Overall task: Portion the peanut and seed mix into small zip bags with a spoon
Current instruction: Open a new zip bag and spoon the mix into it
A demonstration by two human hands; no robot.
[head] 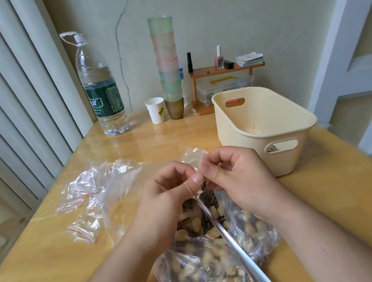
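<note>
**Two hands working open a small zip bag over the mix**

We are looking down at a wooden surface (134, 147) where the left hand (170, 190) and the right hand (234, 177) are meeting just above the big clear bag of peanut and seed mix (208, 263). Both hands are pinching a small zip bag (193, 157) at its mouth, fingertips curled on the thin film, apparently prying the seal apart. A metal spoon (228, 237) is lying unheld in the mix, its handle running toward the near edge.

We are judging the small bag as nearly weightless, limp and slippery; it is best taken by the stiffer zip strip, one lip in each hand, since the film below is likely to crumple and slide. The big bag is soft and slumping under its load, so we are expecting it to shift if nudged. The spoon is rigid and smooth, best gripped along the handle.

More empty zip bags (79, 202) with red seal lines are lying to the left. A cream basket (273, 129) is standing to the right.
</note>
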